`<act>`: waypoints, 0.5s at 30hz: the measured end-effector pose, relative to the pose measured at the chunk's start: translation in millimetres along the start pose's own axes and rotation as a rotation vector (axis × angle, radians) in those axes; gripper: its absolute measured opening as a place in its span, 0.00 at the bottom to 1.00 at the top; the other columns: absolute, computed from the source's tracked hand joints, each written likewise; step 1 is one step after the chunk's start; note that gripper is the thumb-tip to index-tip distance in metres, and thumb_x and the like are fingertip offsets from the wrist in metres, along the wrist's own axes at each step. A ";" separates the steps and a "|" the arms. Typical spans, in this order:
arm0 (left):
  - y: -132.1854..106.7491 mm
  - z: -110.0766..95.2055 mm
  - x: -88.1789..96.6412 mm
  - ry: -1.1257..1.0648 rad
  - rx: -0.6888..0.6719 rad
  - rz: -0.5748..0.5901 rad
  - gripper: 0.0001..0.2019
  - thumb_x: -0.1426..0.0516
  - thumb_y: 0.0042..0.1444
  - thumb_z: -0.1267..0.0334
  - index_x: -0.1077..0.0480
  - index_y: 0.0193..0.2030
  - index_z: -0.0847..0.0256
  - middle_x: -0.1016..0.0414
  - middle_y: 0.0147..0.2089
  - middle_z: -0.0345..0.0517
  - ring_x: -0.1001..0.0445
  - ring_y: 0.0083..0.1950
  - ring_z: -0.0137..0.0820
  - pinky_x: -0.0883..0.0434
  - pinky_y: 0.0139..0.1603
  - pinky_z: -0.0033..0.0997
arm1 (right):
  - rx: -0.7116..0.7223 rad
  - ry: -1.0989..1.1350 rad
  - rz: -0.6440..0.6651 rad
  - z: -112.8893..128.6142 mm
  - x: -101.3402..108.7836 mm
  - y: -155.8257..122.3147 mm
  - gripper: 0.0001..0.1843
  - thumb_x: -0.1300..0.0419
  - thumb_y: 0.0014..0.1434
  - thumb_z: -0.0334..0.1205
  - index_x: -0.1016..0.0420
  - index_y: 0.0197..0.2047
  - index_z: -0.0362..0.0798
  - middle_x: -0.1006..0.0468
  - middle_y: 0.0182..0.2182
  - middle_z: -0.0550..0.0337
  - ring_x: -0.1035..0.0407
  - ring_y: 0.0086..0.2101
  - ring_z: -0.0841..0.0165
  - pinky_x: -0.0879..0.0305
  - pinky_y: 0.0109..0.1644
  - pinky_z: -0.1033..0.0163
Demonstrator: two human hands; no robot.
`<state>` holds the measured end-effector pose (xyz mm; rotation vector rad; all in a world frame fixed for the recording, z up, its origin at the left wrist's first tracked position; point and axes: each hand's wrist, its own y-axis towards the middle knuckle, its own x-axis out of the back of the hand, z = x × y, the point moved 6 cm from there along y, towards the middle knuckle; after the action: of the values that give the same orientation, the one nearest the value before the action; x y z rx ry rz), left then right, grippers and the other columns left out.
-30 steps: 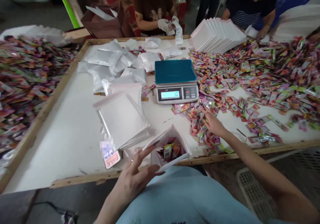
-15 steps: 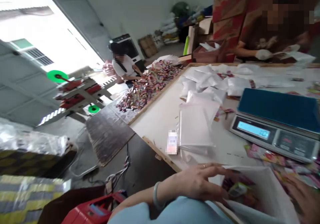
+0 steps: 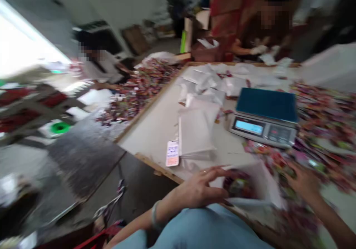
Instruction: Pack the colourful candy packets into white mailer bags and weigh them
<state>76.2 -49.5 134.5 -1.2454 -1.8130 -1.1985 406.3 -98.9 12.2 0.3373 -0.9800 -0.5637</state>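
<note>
The white table (image 3: pixel 155 130) with its wooden rim takes up most of what I see, and the blue-topped scale (image 3: pixel 264 119) stands on it, its display lit as before. Right of the scale and spilling round its front lies the heap of coloured sachets (image 3: pixel 325 119), badly smeared by blur. Left of the scale sits the stack of flat white bags (image 3: pixel 196 132), with looser crumpled bags (image 3: pixel 205 76) behind and left of the scale.

In front of the scale, at the near table edge, the open bag (image 3: pixel 258 186) stands mouth up with sachets inside. The left hand (image 3: pixel 200 189) grips the lip farthest from the scale's right end, fingers over the rim, the same hold as half a second ago. The right hand (image 3: pixel 303 180) is down among the sachets in front of the scale's right end, just beside the bag. It is too blurred to tell whether it has closed on any. A second ago it lay flat on the heap, farther from the bag.

The view has swung back to the right: half a second ago the scale was cut by the picture's edge, and now it shows whole. A phone (image 3: pixel 172 153) lies front-left of the scale, against the stack's near corner
</note>
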 end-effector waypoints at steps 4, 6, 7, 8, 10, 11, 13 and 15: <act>-1.1 13.8 2.7 -0.042 0.004 -0.088 0.06 0.38 0.65 0.70 0.22 0.46 0.59 0.29 0.69 0.61 0.26 0.68 0.45 0.21 0.59 0.41 | -0.293 -0.161 -0.221 -37.2 53.1 -24.9 0.16 0.44 0.62 0.57 0.30 0.34 0.54 0.26 0.32 0.55 0.28 0.36 0.57 0.26 0.43 0.49; 2.5 17.5 3.8 -0.055 -0.023 -0.107 0.08 0.39 0.64 0.72 0.22 0.47 0.58 0.29 0.70 0.61 0.25 0.66 0.46 0.19 0.54 0.40 | -0.339 -0.175 -0.170 -40.7 64.5 -27.8 0.11 0.44 0.62 0.49 0.29 0.42 0.52 0.24 0.33 0.56 0.27 0.36 0.58 0.26 0.46 0.52; 4.8 17.7 4.4 -0.053 -0.034 -0.106 0.08 0.39 0.64 0.72 0.23 0.47 0.57 0.30 0.70 0.60 0.24 0.65 0.46 0.18 0.51 0.39 | -0.346 -0.174 -0.073 -38.5 63.8 -29.4 0.11 0.44 0.62 0.44 0.29 0.46 0.51 0.23 0.33 0.56 0.27 0.35 0.59 0.27 0.45 0.53; 7.2 17.1 5.1 -0.046 -0.041 -0.104 0.08 0.39 0.64 0.73 0.23 0.47 0.57 0.30 0.70 0.60 0.23 0.64 0.46 0.18 0.49 0.37 | -0.344 -0.173 0.070 -33.9 58.3 -32.6 0.15 0.44 0.61 0.40 0.29 0.51 0.50 0.21 0.34 0.56 0.26 0.34 0.60 0.27 0.43 0.55; 11.4 14.1 6.6 -0.032 -0.058 -0.098 0.09 0.40 0.65 0.74 0.22 0.46 0.58 0.32 0.72 0.59 0.23 0.63 0.45 0.18 0.45 0.33 | -0.320 -0.197 0.396 -19.7 39.0 -45.4 0.23 0.44 0.59 0.34 0.31 0.59 0.48 0.18 0.38 0.53 0.24 0.35 0.59 0.27 0.44 0.56; 13.1 12.7 7.0 -0.025 -0.062 -0.094 0.09 0.41 0.65 0.74 0.22 0.46 0.58 0.34 0.73 0.58 0.23 0.63 0.45 0.19 0.43 0.31 | -0.300 -0.228 0.539 -12.2 28.4 -53.4 0.26 0.43 0.58 0.32 0.31 0.60 0.48 0.17 0.40 0.51 0.23 0.38 0.57 0.27 0.46 0.55; 15.9 11.1 6.7 -0.017 -0.061 -0.089 0.09 0.41 0.66 0.73 0.22 0.47 0.57 0.37 0.74 0.58 0.25 0.65 0.45 0.20 0.41 0.29 | -0.249 -0.298 0.732 -0.7 11.3 -65.3 0.21 0.41 0.57 0.31 0.27 0.55 0.47 0.17 0.41 0.49 0.23 0.43 0.55 0.27 0.52 0.52; 18.1 11.1 5.2 -0.011 -0.046 -0.082 0.08 0.40 0.65 0.71 0.22 0.48 0.57 0.41 0.76 0.59 0.26 0.67 0.47 0.19 0.43 0.31 | -0.226 -0.264 0.724 6.0 7.0 -63.9 0.11 0.40 0.57 0.32 0.24 0.45 0.48 0.18 0.39 0.50 0.23 0.44 0.55 0.27 0.53 0.50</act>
<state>91.2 -34.8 140.6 -1.2159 -1.8705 -1.2870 385.4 -154.8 -12.4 -0.3030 -1.1914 -0.0495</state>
